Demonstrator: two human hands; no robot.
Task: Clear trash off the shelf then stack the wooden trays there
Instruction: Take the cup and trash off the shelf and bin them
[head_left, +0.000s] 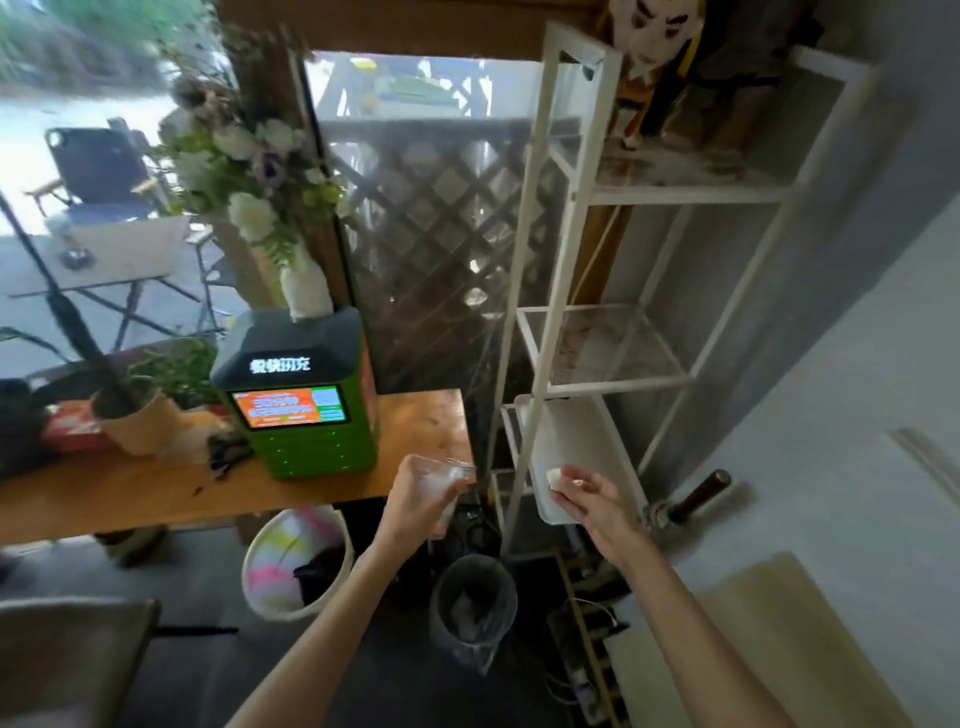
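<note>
Cluttered café-ish corner, with a wooden counter (156, 493) across the left of the frame carrying a green charging kiosk (301, 395), and a white metal shelf unit (566, 260) standing right of centre. Down at the bottom middle there's a bin with a clear liner (472, 608), sitting almost right under both hands.

The left hand (421, 499) has its fingers wrapped around a clear plastic cup (444, 480) with something white inside, held just off the counter's edge, above the bin. The cup looks flimsy and light, the kind that crumples if squeezed, so a loose grip round the middle is probably right. Its mouth seems to tip toward the upper right, long axis slanted rather than upright, though the blur makes that hard to call.

The right hand (587, 499) is pinching a small white wad (554, 477), likely a tissue, between thumb and fingertips, over the near end of a white tray (576, 447) on the lower shelf. Soft, weightless stuff, so anywhere works as a grab point. That tray runs lengthwise from the upper left down toward the lower right of the frame and hangs out past the shelf's front rail.

No wooden trays are clearly visible yet. The trash step looks nearly done, with both bits probably headed for the bin.
</note>
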